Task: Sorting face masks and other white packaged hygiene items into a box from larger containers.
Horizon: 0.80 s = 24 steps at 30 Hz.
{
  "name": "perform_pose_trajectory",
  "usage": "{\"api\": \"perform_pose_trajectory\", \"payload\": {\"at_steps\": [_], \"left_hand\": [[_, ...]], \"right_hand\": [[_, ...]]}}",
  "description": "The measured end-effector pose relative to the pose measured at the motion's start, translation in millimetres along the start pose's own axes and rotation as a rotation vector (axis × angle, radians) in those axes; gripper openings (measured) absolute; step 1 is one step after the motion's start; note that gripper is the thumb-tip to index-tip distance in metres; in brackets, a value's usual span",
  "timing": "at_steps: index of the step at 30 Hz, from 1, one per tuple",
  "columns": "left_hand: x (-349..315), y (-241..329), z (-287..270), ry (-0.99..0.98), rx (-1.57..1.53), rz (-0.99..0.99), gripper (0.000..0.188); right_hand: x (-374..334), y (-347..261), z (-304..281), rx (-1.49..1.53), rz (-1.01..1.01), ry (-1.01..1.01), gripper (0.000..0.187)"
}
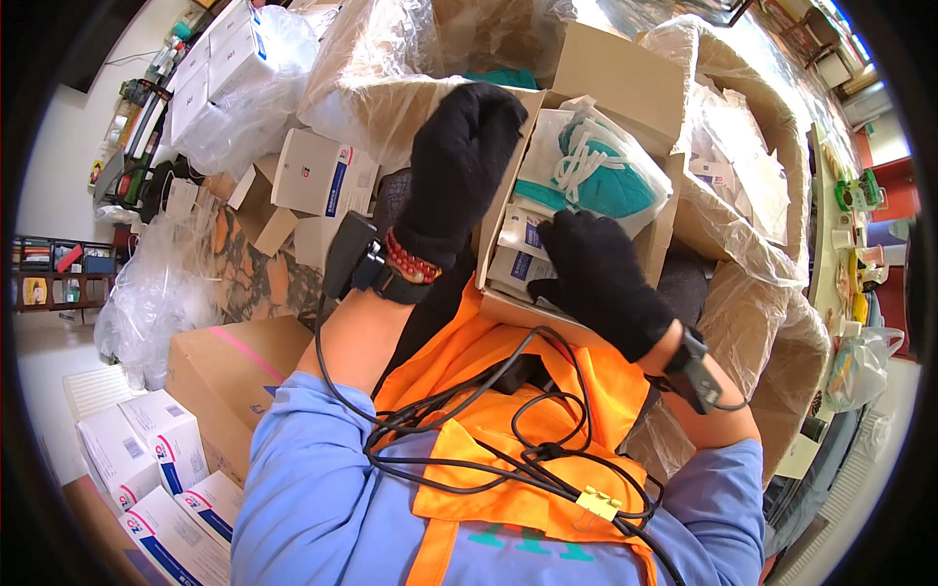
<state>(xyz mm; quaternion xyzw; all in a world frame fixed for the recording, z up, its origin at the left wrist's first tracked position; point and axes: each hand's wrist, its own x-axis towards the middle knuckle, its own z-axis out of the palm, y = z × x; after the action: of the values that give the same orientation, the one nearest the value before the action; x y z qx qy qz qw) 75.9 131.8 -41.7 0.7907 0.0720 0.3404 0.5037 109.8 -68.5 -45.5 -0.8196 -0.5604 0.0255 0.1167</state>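
An open cardboard box (619, 86) stands on my lap, its far flap raised. Inside lies a clear bag of teal folded items with white ties (598, 168), probably face masks. Nearer me in the box are small white-and-blue packets (518, 264). My right hand (598, 275), in a black glove, reaches over the box's right side onto these packets, thumb and fingers apart. My left hand (463, 161), also gloved in black, is closed at the box's upper left edge; whatever its fingers hold is hidden. A red bead bracelet (410, 262) circles my left wrist.
Plastic-lined cartons (747, 220) stand at the right and far side. White boxes (168, 518) are stacked at the lower left beside a closed carton (230, 376). A black cable (469, 469) loops across my orange apron (459, 391). Clear plastic sheeting (161, 283) hangs at the left.
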Motion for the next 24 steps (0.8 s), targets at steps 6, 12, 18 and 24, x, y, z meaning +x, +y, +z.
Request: {"api": "perform_pose_trajectory", "payload": {"at_steps": [6,12,18,24], "left_hand": [[-14,11,-3,-0.396,-0.07,0.093,0.027],[-10,-6,13,-0.599,0.057,0.125,0.019],[-13,-12,24,-0.613,-0.047,0.087,0.013],[-17,-3,41,-0.485,-0.159,0.011,0.016]], "right_hand": [[6,33,3,0.256,0.287,0.253,0.012],[2,48,-24,0.557,0.314,-0.025,0.02],[3,45,-24,0.7,0.346,-0.015,0.021],[1,35,-30,0.498,0.19,0.255,0.016]]}}
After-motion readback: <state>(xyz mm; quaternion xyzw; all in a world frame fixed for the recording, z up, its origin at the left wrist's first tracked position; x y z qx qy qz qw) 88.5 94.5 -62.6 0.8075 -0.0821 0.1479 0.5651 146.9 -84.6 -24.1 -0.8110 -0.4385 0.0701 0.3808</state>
